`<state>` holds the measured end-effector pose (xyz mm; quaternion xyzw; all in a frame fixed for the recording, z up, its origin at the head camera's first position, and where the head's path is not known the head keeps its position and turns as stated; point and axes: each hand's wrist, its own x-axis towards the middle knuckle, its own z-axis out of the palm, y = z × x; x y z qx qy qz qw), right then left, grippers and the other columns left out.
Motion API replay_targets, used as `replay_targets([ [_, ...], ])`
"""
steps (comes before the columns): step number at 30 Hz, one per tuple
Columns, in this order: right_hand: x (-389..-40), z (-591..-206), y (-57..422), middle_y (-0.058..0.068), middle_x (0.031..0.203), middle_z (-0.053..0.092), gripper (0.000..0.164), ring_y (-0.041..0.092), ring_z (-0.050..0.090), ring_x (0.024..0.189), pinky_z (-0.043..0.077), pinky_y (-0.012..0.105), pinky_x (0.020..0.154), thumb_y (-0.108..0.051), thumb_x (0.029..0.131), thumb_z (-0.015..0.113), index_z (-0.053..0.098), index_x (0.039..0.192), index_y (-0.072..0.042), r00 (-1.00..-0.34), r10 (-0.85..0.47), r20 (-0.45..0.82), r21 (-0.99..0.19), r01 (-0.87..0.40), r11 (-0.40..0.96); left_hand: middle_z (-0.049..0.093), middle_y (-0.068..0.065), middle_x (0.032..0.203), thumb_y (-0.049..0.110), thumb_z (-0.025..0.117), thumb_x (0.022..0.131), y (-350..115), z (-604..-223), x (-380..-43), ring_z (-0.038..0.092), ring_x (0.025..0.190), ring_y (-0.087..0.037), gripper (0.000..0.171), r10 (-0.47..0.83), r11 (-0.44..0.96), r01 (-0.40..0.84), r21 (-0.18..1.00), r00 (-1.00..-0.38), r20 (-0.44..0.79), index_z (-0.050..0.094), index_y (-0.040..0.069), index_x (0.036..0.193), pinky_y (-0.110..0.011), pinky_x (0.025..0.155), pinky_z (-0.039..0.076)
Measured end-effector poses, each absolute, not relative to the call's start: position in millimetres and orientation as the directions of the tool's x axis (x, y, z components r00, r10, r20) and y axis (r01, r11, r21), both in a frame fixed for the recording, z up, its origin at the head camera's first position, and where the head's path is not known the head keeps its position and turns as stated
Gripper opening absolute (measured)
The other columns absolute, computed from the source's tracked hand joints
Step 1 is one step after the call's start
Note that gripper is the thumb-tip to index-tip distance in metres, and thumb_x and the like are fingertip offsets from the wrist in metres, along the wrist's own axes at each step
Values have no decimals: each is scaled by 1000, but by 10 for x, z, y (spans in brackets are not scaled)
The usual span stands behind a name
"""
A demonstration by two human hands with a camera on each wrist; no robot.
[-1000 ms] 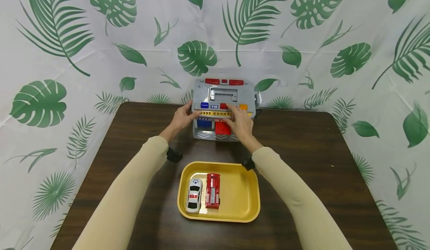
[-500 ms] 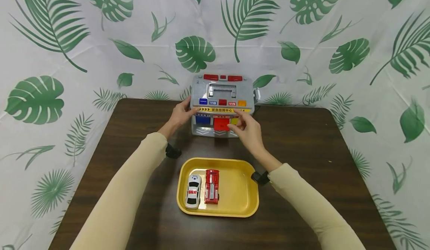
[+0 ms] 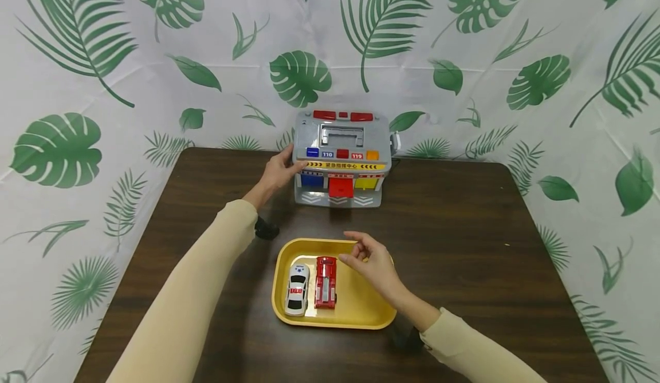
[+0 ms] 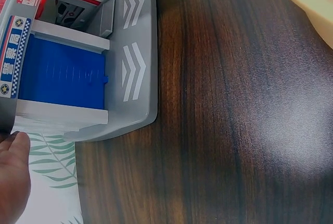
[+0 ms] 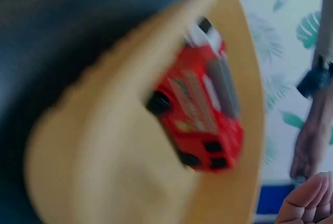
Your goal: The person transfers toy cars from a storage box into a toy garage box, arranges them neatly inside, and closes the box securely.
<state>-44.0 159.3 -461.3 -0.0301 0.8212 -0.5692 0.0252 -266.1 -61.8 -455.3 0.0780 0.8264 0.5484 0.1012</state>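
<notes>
A grey toy rescue station (image 3: 342, 137) stands at the back of the table, with its blue door (image 4: 65, 73) down and its red door (image 3: 341, 187) swung up. My left hand (image 3: 278, 172) grips the station's left edge, thumb at the front and the other fingers hidden behind the side. Over the right part of a yellow tray (image 3: 361, 326) hovers my right hand (image 3: 375, 265), thumb and index finger apart, holding nothing. Just left of its fingertips lies a red toy fire truck (image 3: 325, 283) in the tray, beside a white toy police car (image 3: 297, 290). The right wrist view is blurred.
The dark wooden table (image 3: 454, 228) extends to both sides of the tray and station. A white leaf-print cloth (image 3: 232, 45) hangs right behind the station. The station's yellow door (image 3: 366, 183) is down on its right.
My right hand has left the station's red door and come back toward me, over the tray. My left hand stays at the station's left edge.
</notes>
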Motion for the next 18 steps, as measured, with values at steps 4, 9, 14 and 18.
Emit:
replay_targets([
  [4, -324, -4760, 1580, 5, 78, 51, 47, 9, 45, 60, 42, 19, 50, -9, 82, 72, 55, 124, 4, -984, -118, -131, -955, 94, 282, 38, -7, 149, 34, 62, 91, -613, -4560, -2660, 42, 131, -20, 73, 237, 382, 11, 924, -968, -87, 22, 20, 151, -38, 107, 36],
  [9, -245, -4910, 1556, 5, 79, 49, 52, 9, 44, 59, 44, 21, 49, -10, 82, 72, 51, 127, 7, -959, -138, -247, -948, 209, 240, 35, -7, 151, 34, 61, 91, -612, -4562, -2664, 40, 133, -20, 74, 234, 395, 15, 918, -969, -85, 20, 19, 151, -37, 108, 36],
  [14, -210, -5024, 1516, 4, 81, 45, 55, 12, 44, 61, 45, 23, 52, -12, 83, 72, 47, 128, 6, -928, -134, -347, -927, 318, 200, 32, -8, 152, 31, 61, 92, -613, -4560, -2654, 40, 133, -21, 75, 236, 400, 26, 916, -969, -76, 19, 16, 151, -37, 108, 35],
  [18, -199, -5101, 1489, 4, 81, 45, 58, 13, 44, 61, 43, 24, 52, -12, 82, 73, 44, 128, 8, -918, -134, -373, -917, 342, 206, 33, -9, 151, 31, 61, 92, -616, -4556, -2644, 40, 133, -21, 75, 239, 398, 31, 917, -969, -71, 19, 16, 151, -37, 108, 36],
])
